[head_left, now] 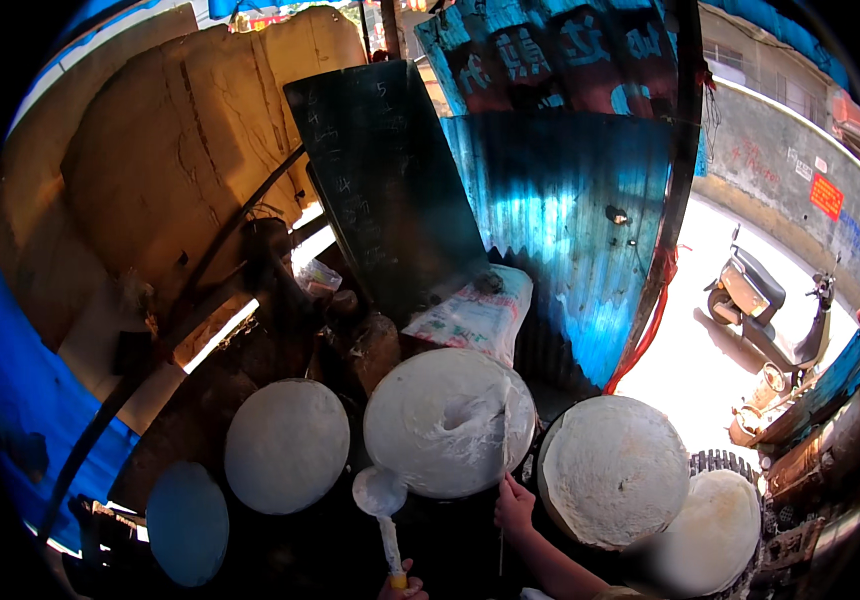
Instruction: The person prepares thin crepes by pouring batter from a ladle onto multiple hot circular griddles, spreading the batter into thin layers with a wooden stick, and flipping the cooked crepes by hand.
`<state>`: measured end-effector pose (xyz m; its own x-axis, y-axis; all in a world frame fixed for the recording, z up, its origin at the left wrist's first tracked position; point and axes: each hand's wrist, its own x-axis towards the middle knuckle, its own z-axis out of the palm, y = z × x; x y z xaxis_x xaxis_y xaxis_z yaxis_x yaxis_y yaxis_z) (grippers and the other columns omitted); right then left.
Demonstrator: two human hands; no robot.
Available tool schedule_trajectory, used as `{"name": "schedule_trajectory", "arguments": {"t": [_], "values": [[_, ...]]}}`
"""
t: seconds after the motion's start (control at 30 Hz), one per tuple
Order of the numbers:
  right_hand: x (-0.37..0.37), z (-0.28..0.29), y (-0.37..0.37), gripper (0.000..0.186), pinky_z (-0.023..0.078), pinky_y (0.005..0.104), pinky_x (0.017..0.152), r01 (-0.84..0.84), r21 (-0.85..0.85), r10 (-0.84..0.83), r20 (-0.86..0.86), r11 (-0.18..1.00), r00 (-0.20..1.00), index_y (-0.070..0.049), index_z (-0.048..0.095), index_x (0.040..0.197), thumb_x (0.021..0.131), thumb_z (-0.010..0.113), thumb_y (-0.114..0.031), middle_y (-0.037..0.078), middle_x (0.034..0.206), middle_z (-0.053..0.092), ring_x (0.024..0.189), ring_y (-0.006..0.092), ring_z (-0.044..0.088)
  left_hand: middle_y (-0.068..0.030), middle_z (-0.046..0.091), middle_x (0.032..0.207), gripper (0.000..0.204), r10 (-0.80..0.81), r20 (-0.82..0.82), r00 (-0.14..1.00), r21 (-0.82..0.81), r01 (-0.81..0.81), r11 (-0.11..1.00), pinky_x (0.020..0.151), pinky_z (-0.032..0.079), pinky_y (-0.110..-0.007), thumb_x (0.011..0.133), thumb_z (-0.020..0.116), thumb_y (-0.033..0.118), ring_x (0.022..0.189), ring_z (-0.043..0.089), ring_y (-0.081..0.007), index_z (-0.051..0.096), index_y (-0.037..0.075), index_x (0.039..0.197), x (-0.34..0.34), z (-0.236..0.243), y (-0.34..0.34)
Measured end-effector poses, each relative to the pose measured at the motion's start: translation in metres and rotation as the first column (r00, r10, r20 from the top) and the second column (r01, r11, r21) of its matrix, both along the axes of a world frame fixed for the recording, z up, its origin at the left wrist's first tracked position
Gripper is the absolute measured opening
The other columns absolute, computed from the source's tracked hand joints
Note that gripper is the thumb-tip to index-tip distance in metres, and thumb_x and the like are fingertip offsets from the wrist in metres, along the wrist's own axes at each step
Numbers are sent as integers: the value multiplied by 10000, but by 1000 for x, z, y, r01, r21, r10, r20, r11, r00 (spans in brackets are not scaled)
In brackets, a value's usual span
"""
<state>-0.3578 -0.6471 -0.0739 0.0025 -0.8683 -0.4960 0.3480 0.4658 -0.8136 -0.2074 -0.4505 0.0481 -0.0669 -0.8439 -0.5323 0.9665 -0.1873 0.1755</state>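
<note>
My left hand grips the yellow end of a batter-coated ladle, whose round bowl is at the lower-left rim of the middle griddle, coated in pale batter. My right hand is closed on a thin stick spreader lying across the right part of that batter layer. The batter has an uneven patch near its centre. Pale round sheets cover other griddles: one to the left, one to the right.
Further round plates stand at far left and far right. Behind are a printed sack, a dark board, corrugated blue panels and brown sheeting. A scooter stands outside to the right.
</note>
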Motion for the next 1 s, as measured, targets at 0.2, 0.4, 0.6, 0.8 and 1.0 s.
{"name": "schedule_trajectory", "arguments": {"t": [0.2, 0.4, 0.6, 0.8, 1.0], "values": [[-27, 23, -6, 279, 271, 209, 350, -288, -88, 293, 52, 953, 955, -147, 585, 1148, 887, 545, -237, -51, 537, 400, 395, 57, 346, 15, 348, 718, 343, 28, 0, 1000, -1, -28, 1000, 429, 331, -147, 938, 408, 117, 534, 353, -46, 379, 137, 1280, 8, 3, 15], [-22, 3, -2, 298, 272, 199, 356, -237, 11, 235, 91, 972, 968, -132, 570, 1171, 885, 547, -210, -59, 524, 395, 391, 52, 348, 13, 357, 712, 362, 28, 38, 999, 30, -29, 999, 431, 336, -150, 938, 405, 101, 529, 353, -48, 374, 130, 1298, 1, 16, 7], [-71, 1, 48, 314, 293, 192, 369, -271, -55, 275, 78, 961, 958, -78, 568, 1173, 871, 560, -161, -61, 558, 452, 407, 45, 380, 6, 378, 716, 339, -5, 189, 982, -39, 12, 999, 427, 346, -154, 932, 401, 74, 517, 363, -54, 419, 97, 1269, 18, 12, -11], [-52, -2, -59, 294, 257, 190, 349, -277, -26, 278, 34, 960, 960, -125, 565, 1168, 892, 528, -220, -72, 525, 388, 389, 43, 334, -49, 436, 792, 522, -260, 448, 855, -22, 302, 953, 434, 343, -164, 773, 460, -45, 511, 359, -53, 352, 41, 1276, 30, 23, -84], [-83, 4, 21, 320, 247, 195, 348, -561, -36, 561, 110, 827, 820, -117, 532, 1215, 914, 487, -217, -77, 510, 359, 377, 42, 323, -35, 451, 772, 449, -174, 722, 670, 31, 219, 975, 446, 384, -194, 788, 542, 48, 530, 417, -64, 378, 27, 1205, -1, 15, -141]]}}
